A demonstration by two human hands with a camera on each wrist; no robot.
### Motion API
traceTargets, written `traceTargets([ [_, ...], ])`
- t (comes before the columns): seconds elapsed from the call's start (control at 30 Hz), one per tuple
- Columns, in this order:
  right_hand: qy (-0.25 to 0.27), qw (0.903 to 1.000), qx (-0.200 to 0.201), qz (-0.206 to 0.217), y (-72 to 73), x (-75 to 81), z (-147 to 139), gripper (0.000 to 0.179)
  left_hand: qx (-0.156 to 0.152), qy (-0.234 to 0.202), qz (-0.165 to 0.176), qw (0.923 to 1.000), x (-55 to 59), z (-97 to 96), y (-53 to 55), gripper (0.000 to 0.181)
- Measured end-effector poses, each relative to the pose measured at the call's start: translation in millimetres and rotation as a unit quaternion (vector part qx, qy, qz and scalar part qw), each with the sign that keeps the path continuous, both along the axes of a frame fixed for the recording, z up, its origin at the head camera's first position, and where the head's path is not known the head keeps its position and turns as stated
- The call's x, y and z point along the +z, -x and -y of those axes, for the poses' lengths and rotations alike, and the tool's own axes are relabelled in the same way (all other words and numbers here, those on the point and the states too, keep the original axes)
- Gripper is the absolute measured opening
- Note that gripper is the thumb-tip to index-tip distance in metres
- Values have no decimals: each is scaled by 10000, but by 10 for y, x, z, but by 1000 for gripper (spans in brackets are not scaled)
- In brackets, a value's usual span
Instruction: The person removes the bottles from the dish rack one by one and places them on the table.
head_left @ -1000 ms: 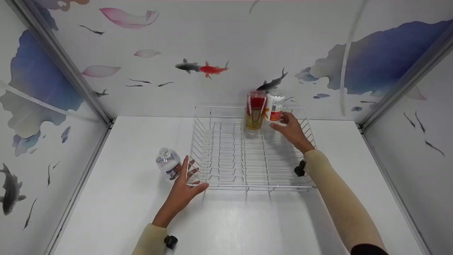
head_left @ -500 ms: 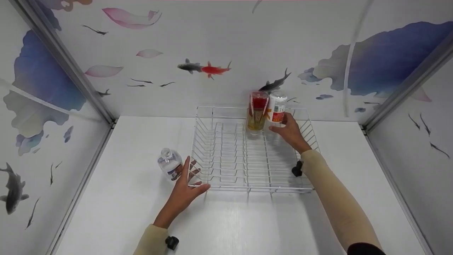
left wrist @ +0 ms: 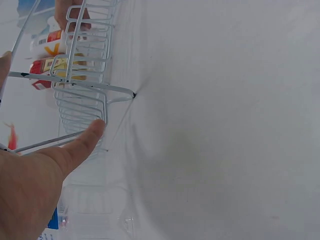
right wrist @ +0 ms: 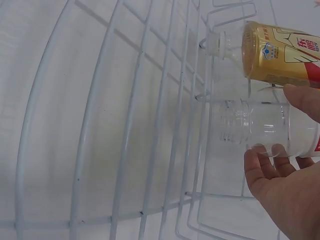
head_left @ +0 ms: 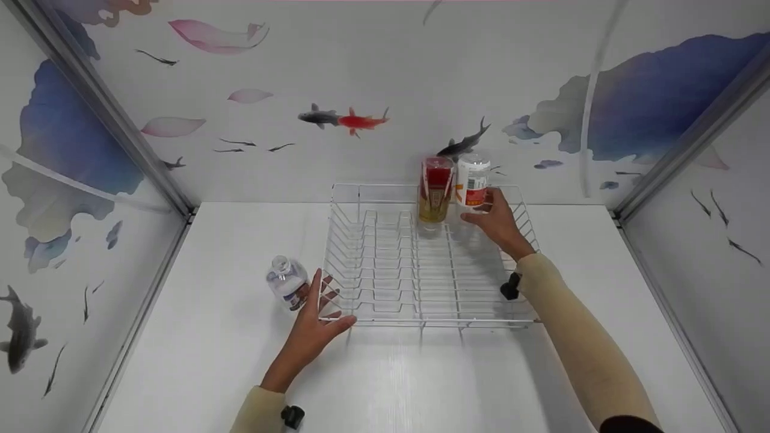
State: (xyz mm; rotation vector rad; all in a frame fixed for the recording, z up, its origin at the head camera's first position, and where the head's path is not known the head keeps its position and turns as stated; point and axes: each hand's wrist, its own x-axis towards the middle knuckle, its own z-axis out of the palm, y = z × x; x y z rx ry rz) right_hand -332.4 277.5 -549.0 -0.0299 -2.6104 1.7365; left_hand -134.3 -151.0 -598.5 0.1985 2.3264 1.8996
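My left hand [head_left: 313, 331] holds the near left corner of a white wire dish rack [head_left: 385, 320], its thumb over the front rail and its fingers at the side wires. In the left wrist view a finger [left wrist: 82, 150] stretches along a wire. My right hand [head_left: 499, 222] grips a clear plastic bottle [right wrist: 267, 120] with a white, orange and red label. This bottle is upside down at the rack's far right, its capless neck toward the rack wires. Beside it another upside-down bottle [head_left: 436, 186], with a red and gold label, stands in the rack.
A clear, capless bottle [head_left: 286, 279] with a printed label stands upright on the white table [head_left: 228, 240], just left of my left hand. A white wall [head_left: 252, 162] with painted fish and petals rises behind the rack; side walls flank the table.
My right hand and the bottle in it have shifted very slightly right, leaving a thin gap beside the red and gold bottle. My left hand keeps its place at the rack corner.
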Motion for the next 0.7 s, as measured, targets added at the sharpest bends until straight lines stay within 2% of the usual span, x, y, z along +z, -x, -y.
traceTargets([
  [0.23,161,9998,72,-22,-152,165,-79,84,-5,-69,44,10000,-6,4,-4,125],
  [0.5,20,9996,290,16,-346,336,-165,82,4,-57,75,10000,16,5,-19,125],
  [0.7,43,9991,413,-50,-472,433,-194,82,25,125,61,9999,36,-3,1,126],
])
